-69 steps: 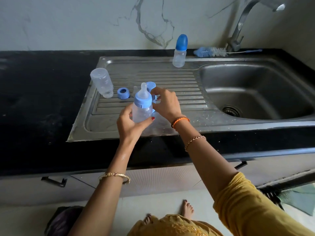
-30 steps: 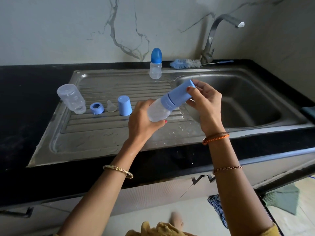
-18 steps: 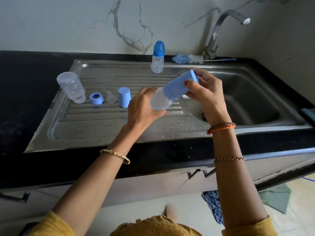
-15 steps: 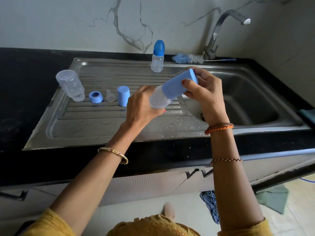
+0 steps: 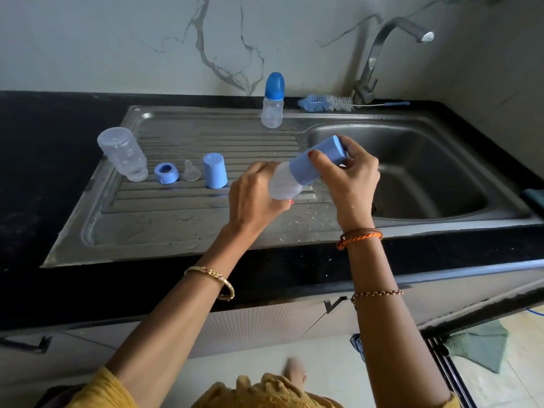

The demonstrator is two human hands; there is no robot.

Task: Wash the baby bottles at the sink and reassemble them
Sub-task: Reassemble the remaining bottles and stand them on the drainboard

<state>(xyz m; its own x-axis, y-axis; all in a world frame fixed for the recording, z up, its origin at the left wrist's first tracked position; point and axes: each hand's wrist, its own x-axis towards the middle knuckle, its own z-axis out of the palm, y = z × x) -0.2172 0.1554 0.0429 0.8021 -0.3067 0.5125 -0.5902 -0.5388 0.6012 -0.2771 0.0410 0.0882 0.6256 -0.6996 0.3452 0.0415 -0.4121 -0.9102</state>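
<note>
Your left hand (image 5: 253, 198) grips the bottle (image 5: 284, 185) base, right hand (image 5: 350, 175) wraps the cap (image 5: 318, 160). Keep the base fixed and press the cap squarely until seated, then stand it on the drainboard (image 5: 176, 225).

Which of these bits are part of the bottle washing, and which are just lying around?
Part of the job:
held bottle
its blue cap
upside-down bottle
blue ring
teat
loose cap
finished bottle
bottle brush

Lying about:
green cloth

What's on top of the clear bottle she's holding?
A light blue plastic cap covers the top of the clear plastic bottle. Her right hand grips the cap; her left hand holds the bottle. Whatever sits under the cap is hidden.
</note>
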